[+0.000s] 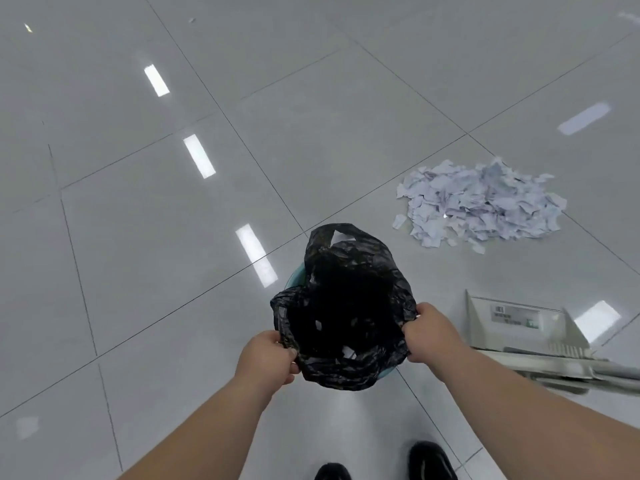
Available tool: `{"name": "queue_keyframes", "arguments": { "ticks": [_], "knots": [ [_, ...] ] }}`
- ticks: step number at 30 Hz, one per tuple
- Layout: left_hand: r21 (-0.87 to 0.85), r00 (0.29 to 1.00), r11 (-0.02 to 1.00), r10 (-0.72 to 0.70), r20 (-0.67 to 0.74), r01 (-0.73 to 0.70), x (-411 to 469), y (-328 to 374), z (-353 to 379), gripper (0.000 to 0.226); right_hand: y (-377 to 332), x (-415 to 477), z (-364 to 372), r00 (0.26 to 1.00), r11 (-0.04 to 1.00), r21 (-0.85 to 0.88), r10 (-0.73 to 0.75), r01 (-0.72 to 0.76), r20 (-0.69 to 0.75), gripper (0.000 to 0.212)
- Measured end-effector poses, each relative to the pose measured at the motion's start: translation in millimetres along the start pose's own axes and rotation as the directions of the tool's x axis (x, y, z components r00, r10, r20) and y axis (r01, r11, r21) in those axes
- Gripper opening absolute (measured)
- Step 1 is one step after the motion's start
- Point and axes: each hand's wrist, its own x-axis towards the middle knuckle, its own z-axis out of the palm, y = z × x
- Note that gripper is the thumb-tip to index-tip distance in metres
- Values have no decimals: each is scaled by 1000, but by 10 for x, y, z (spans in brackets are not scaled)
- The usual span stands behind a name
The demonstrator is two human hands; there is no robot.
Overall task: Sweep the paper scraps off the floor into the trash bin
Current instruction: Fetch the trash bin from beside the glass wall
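**A:** From the head camera, what do the hands hold?

**B:** Both grip the crumpled black plastic bin bag (349,271). The left hand (268,355) has its fingers curled round the bag's near left edge. The right hand (429,332) pinches the right edge, fingers folded over the plastic. Between them the bag's mouth is pulled wide.

**A:** And the bin itself?

**B:** The round teal plastic trash bin (294,277) is almost hidden under the bag. Only a sliver of rim shows at the far left and another at the near right. It stands on the glossy pale grey tiled floor (138,237), just ahead of the person's black shoes (431,460).

**A:** Anything inside?

**B:** A few small white bits (346,351) show against the dark lining. How many, I cannot tell.

**A:** Where are the scraps?

**B:** The heap of torn white paper scraps (481,202) lies on the floor beyond and to the right of the bin, apart from it. A few loose pieces lie at its near left edge.

**A:** Any tools?

**B:** A pale grey plastic dustpan (519,323) sits on the floor just right of the right hand, with a printed label on its inner face. A pale handle (588,370) runs from it off the right edge.
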Motion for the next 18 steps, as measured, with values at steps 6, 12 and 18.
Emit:
{"name": "queue_keyframes", "arguments": {
  "ticks": [6, 12, 18],
  "knots": [
    [44, 1000, 999, 8, 24, -9, 993, -37, 460, 16, 191, 982, 81, 998, 998, 55, 11, -8, -60, 14],
    [80, 999, 996, 36, 11, -37, 1612, 1, 729, 15, 170, 1547, 99, 996, 998, 68, 4, 2, -89, 14],
    [122, 998, 991, 55, 6, -56, 1937, 57, 839, 20, 117, 1883, 105, 997, 995, 94, 25, -18, -69, 24]
  ]
}}
